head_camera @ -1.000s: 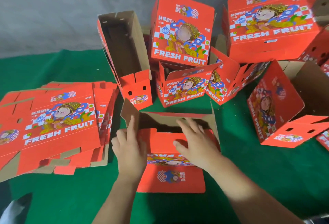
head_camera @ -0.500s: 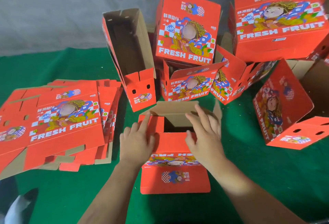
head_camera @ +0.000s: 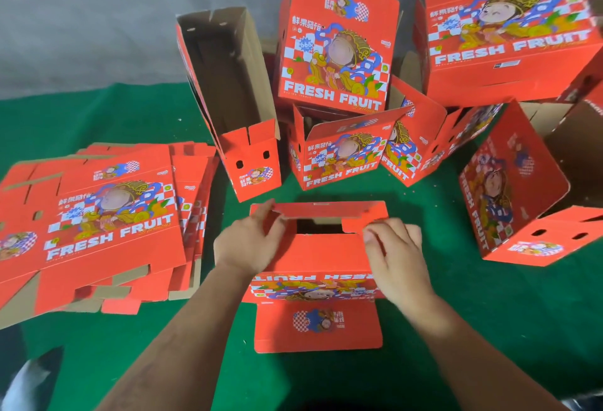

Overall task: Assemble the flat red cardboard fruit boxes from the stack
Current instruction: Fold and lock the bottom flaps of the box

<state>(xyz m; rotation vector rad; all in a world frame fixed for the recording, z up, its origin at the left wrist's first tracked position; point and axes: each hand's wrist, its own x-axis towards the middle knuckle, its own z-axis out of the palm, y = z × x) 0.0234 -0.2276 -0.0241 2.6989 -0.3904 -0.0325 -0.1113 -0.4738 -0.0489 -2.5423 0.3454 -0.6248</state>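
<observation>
- Box in progress (head_camera: 318,257) sits on the green cloth (head_camera: 489,329) right in front of the person, its printed front face upside down to the camera and a red lid panel (head_camera: 318,329) lying flat toward them.
- Left hand (head_camera: 251,244) pinches the left end of the far red flap (head_camera: 321,210) between thumb and fingers, folding it over the dark opening.
- Right hand (head_camera: 396,254) has its fingers curled on the right side flap (head_camera: 355,224), thumb pressing its edge; motion blur hides exactly how tight the hold is.
- Judging by the gap left at the middle, the end is only part-closed: the flaps have not yet locked.
- Risk: if the far flap comes down before the side flap is tucked under, the tabs could miss their slots and crease, or the end could spring open.
- Risk: uneven pressure from the two hands could skew the box on the cloth.
- Stack of flat boxes (head_camera: 94,224) lies to the left, fanned and untidy; the top sheet could slide off when pulled.
- Assembled boxes (head_camera: 336,48) are piled beyond, several tilted and leaning, so a nudge might topple them toward the work.
</observation>
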